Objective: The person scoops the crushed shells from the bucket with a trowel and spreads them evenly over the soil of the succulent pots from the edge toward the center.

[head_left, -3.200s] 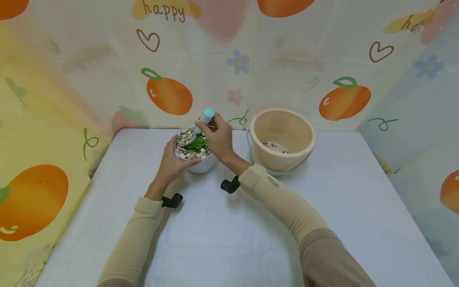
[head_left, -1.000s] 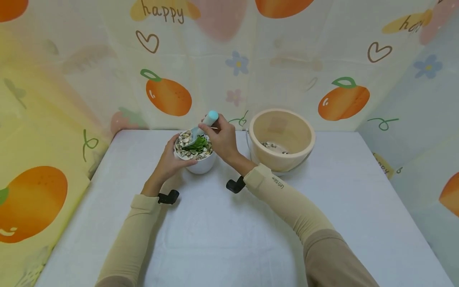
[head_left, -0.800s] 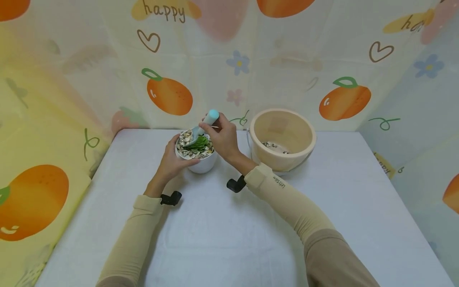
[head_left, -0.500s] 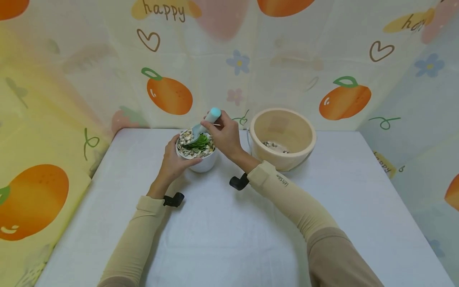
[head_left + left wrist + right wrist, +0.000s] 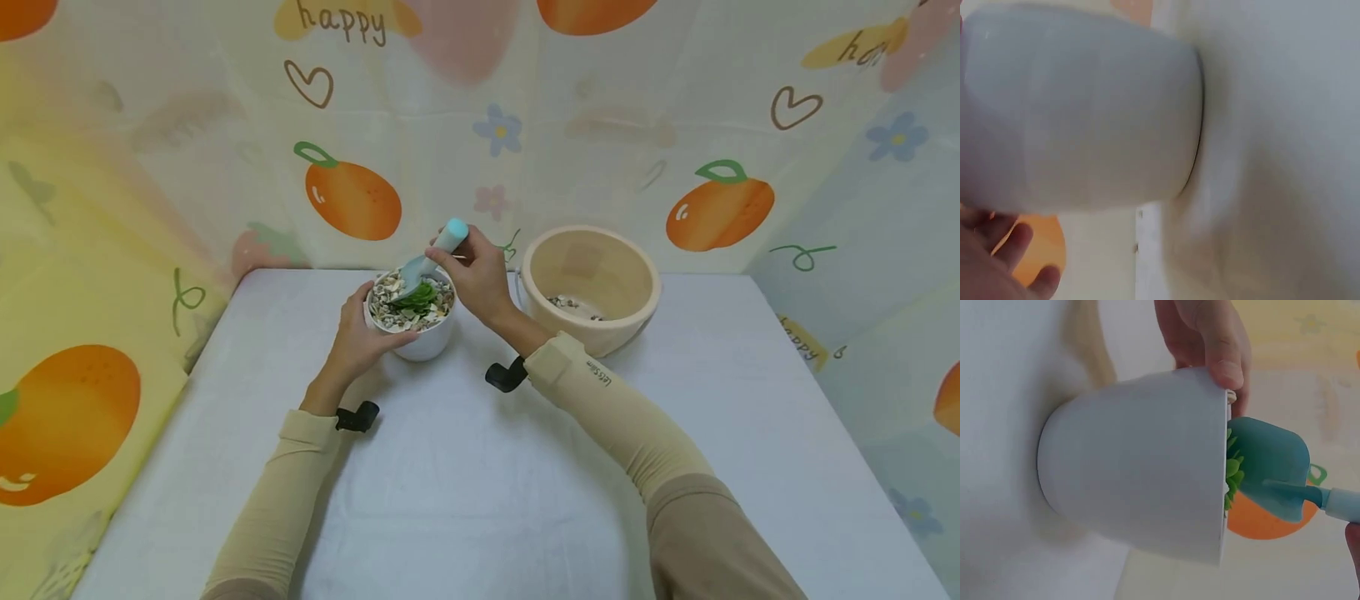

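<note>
A white plant pot [image 5: 423, 344] stands upright on the table, filled with pale pebbles [image 5: 386, 290] around a green succulent [image 5: 422, 297]. My left hand [image 5: 358, 335] holds the pot from its left side, the thumb along the near rim. With my right hand [image 5: 483, 279] I grip the light blue handle of a small trowel [image 5: 452, 237] above the pot. In the right wrist view the teal trowel blade [image 5: 1275, 456] slants down to the rim beside the leaves; its tip is hidden. The pot's side [image 5: 1097, 112] fills much of the left wrist view.
A beige bucket [image 5: 645, 312] with a few pebbles [image 5: 566, 303] at its bottom stands just right of my right hand. A white cloth covers the table [image 5: 465, 500]. Printed fabric [image 5: 570, 167] hangs behind the back edge.
My right hand has moved right and slightly up with the trowel, whose blade now shows more above the pebbles. The left hand and pot have hardly moved.
</note>
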### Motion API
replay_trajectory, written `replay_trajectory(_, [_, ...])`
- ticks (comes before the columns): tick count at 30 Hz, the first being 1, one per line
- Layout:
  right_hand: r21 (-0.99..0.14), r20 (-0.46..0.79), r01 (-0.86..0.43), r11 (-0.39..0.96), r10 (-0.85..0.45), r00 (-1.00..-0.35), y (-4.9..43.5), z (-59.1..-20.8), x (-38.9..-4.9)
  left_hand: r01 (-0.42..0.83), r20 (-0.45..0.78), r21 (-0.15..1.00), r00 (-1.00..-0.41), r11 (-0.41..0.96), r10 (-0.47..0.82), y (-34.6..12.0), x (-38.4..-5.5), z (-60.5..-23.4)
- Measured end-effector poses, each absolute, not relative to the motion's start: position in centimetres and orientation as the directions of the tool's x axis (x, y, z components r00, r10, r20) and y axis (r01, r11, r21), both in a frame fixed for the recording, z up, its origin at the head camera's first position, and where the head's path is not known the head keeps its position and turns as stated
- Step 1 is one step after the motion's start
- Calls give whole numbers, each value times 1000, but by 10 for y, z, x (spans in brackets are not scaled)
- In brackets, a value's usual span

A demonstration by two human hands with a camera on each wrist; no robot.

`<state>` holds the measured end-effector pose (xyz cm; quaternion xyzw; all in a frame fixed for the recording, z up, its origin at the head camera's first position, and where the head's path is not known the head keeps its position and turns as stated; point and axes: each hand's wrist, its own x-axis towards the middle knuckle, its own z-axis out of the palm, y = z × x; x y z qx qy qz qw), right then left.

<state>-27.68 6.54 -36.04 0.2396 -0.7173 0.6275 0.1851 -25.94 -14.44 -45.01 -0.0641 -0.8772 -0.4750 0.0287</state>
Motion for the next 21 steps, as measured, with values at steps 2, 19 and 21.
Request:
replay_trajectory(2, [-816, 560, -571, 91, -120, -820, 65, -360, -277, 142, 92, 833, -989, 534, 119, -149, -262, -448])
replay_trajectory(19, [-800, 585, -592, 96, -95, -805, 58, -368, -274, 177, 127, 882, -982, 436, 141, -146, -269, -453])
replay_trajectory(21, [-799, 585, -592, 101, -93, -806, 58, -367, -274, 185, 141, 879, -981, 439, 130, -144, -269, -454])
